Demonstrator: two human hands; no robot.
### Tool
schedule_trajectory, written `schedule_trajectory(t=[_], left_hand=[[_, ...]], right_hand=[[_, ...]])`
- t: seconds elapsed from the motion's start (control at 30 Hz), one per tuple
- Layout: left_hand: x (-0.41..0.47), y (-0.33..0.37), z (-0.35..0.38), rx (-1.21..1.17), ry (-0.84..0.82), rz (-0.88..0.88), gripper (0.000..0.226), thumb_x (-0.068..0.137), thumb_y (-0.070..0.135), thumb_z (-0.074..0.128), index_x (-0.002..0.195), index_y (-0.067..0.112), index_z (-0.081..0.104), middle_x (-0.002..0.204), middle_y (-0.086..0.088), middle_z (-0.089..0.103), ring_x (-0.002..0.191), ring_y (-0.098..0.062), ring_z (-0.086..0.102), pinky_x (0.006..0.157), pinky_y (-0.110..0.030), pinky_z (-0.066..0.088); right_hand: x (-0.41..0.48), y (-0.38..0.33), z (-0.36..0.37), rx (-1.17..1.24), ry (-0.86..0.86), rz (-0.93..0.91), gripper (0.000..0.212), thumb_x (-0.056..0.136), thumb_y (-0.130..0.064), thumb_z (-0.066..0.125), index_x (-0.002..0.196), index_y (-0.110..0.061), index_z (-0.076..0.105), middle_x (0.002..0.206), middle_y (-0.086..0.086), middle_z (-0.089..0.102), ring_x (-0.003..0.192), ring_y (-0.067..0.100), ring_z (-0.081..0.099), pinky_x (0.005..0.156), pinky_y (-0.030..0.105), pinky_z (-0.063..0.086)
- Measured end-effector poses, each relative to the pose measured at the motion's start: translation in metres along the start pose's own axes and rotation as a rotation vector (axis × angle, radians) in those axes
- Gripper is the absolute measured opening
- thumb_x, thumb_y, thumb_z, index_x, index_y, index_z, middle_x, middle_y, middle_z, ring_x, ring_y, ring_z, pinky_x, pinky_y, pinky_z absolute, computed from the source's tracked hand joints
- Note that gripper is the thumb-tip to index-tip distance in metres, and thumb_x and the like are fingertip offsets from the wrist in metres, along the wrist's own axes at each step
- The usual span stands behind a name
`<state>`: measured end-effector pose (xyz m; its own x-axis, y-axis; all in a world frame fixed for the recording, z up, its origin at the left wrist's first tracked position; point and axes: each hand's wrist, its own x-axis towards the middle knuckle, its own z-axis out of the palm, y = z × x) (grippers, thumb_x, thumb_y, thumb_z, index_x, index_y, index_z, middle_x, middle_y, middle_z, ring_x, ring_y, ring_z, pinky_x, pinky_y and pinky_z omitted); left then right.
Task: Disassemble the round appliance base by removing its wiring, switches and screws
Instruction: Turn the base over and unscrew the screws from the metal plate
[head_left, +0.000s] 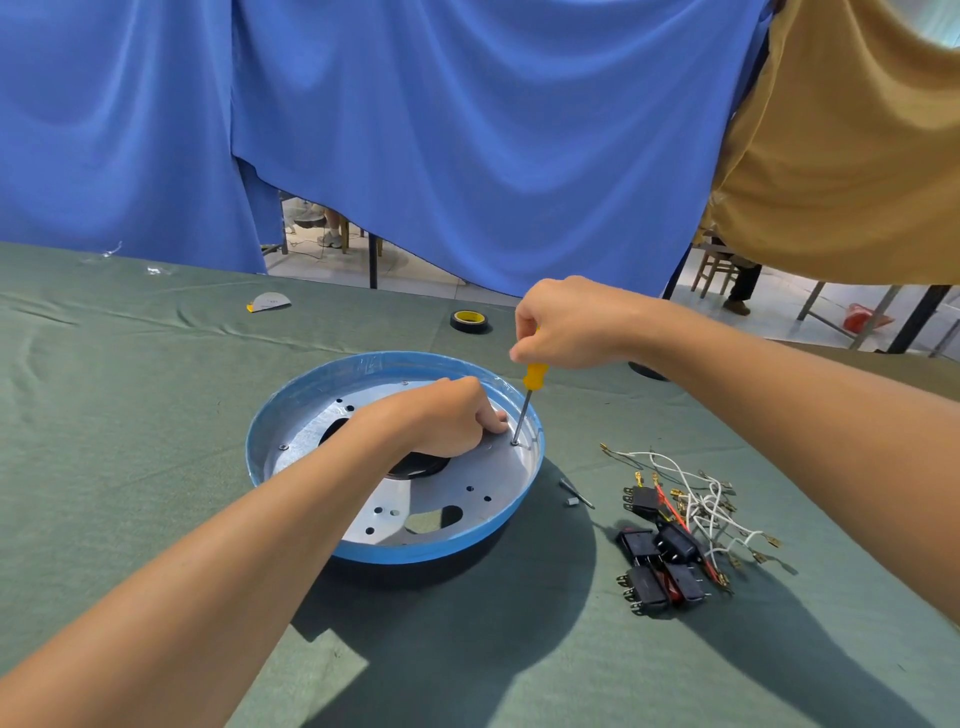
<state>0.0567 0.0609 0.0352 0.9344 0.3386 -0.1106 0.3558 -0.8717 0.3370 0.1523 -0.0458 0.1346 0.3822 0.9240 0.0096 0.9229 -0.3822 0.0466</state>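
The right hand (571, 325) clenched the yellow screwdriver (535, 375), its tip on a screw (514, 442) in the round base (395, 358), beside the curled left hand (447, 415), whose hold could not be told.

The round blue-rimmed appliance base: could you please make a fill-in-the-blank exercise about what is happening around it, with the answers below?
1. The right hand grips a slim screwdriver whose plastic handle is ____.
2. The left hand rests ____ the round blue-rimmed metal appliance base.
3. The black switches and white and red wires lie on the green cloth, on the ____ side of the base.

Missing words: yellow; inside; right.
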Motion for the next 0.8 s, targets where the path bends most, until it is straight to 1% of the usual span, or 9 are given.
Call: schedule_trajectory(t=[0.13, 0.2, 0.3, 0.37, 0.43, 0.5, 0.6, 0.73, 0.8], left_hand=[[-0.0001, 0.0014, -0.0006, 0.017, -0.009, 0.006, 0.036, 0.103, 0.021, 0.043, 0.131, 0.037, 0.060, 0.128, 0.006, 0.063, 0.106, -0.025, 0.056, 0.098, -0.041, 0.047], [-0.0008, 0.0015, -0.0011, 0.013, -0.006, 0.010, 0.037, 0.102, 0.020, 0.044, 0.130, 0.036, 0.061, 0.128, 0.006, 0.063, 0.107, -0.024, 0.057, 0.099, -0.041, 0.046], [-0.0019, 0.0018, -0.0010, 0.010, -0.004, 0.016, 0.038, 0.102, 0.018, 0.044, 0.130, 0.036, 0.060, 0.130, 0.006, 0.062, 0.109, -0.024, 0.057, 0.100, -0.041, 0.046], [-0.0022, 0.0023, -0.0008, 0.012, -0.005, 0.017, 0.038, 0.102, 0.017, 0.043, 0.131, 0.035, 0.060, 0.132, 0.006, 0.061, 0.112, -0.023, 0.056, 0.100, -0.041, 0.046], [-0.0018, 0.0029, -0.0005, 0.009, -0.001, 0.017, 0.037, 0.102, 0.018, 0.044, 0.132, 0.035, 0.059, 0.133, 0.006, 0.061, 0.113, -0.023, 0.056, 0.101, -0.040, 0.046], [-0.0013, 0.0027, -0.0003, 0.008, 0.001, 0.017, 0.037, 0.103, 0.018, 0.044, 0.132, 0.034, 0.060, 0.132, 0.006, 0.061, 0.112, -0.024, 0.057, 0.100, -0.040, 0.046], [-0.0005, 0.0017, 0.0000, 0.004, 0.004, 0.022, 0.037, 0.103, 0.018, 0.044, 0.131, 0.034, 0.060, 0.129, 0.006, 0.063, 0.107, -0.024, 0.057, 0.097, -0.039, 0.048], [-0.0004, -0.0003, 0.0011, -0.006, 0.006, 0.029, 0.037, 0.102, 0.017, 0.045, 0.129, 0.035, 0.062, 0.128, 0.008, 0.064, 0.105, -0.024, 0.057, 0.097, -0.040, 0.047], [-0.0004, -0.0015, 0.0016, -0.024, 0.009, 0.035, 0.035, 0.101, 0.017, 0.046, 0.127, 0.033, 0.065, 0.128, 0.010, 0.064, 0.107, -0.023, 0.057, 0.099, -0.042, 0.046]], right_hand=[[-0.0025, -0.0002, -0.0056, 0.063, -0.061, -0.015, 0.012, 0.085, -0.033, 0.066, 0.091, -0.024, 0.062, 0.089, -0.005, 0.060, 0.079, 0.013, 0.056, 0.053, 0.027, 0.038], [-0.0003, 0.0008, -0.0056, 0.031, -0.064, -0.009, 0.027, 0.088, -0.045, 0.062, 0.093, -0.019, 0.064, 0.091, -0.001, 0.062, 0.081, 0.017, 0.057, 0.056, 0.028, 0.041], [0.0007, 0.0017, -0.0026, 0.005, 0.001, 0.038, 0.054, 0.090, -0.060, 0.050, 0.078, -0.009, 0.060, 0.071, 0.005, 0.055, 0.067, 0.021, 0.049, 0.053, 0.030, 0.035], [0.0004, 0.0015, -0.0005, 0.021, 0.022, 0.034, 0.049, 0.092, -0.049, 0.053, 0.079, -0.003, 0.062, 0.067, 0.008, 0.053, 0.065, 0.021, 0.044, 0.052, 0.029, 0.032], [0.0000, 0.0023, 0.0005, 0.047, 0.023, 0.007, 0.032, 0.090, -0.033, 0.058, 0.092, -0.002, 0.068, 0.083, 0.014, 0.064, 0.071, 0.021, 0.046, 0.055, 0.029, 0.035], [-0.0024, 0.0023, -0.0001, 0.067, 0.014, -0.015, 0.019, 0.088, -0.026, 0.059, 0.096, -0.012, 0.069, 0.089, 0.007, 0.065, 0.073, 0.017, 0.051, 0.055, 0.028, 0.038], [-0.0054, 0.0025, -0.0032, 0.089, -0.028, -0.021, 0.012, 0.086, -0.027, 0.060, 0.096, -0.022, 0.065, 0.083, -0.007, 0.057, 0.073, 0.007, 0.050, 0.053, 0.026, 0.035], [-0.0051, 0.0042, -0.0045, 0.052, -0.058, -0.024, 0.019, 0.089, -0.034, 0.057, 0.097, -0.018, 0.064, 0.085, -0.004, 0.059, 0.076, 0.013, 0.054, 0.054, 0.027, 0.035], [-0.0043, 0.0048, -0.0042, -0.014, -0.037, 0.005, 0.039, 0.094, -0.045, 0.050, 0.079, -0.011, 0.061, 0.073, 0.003, 0.056, 0.069, 0.020, 0.051, 0.054, 0.030, 0.035]])
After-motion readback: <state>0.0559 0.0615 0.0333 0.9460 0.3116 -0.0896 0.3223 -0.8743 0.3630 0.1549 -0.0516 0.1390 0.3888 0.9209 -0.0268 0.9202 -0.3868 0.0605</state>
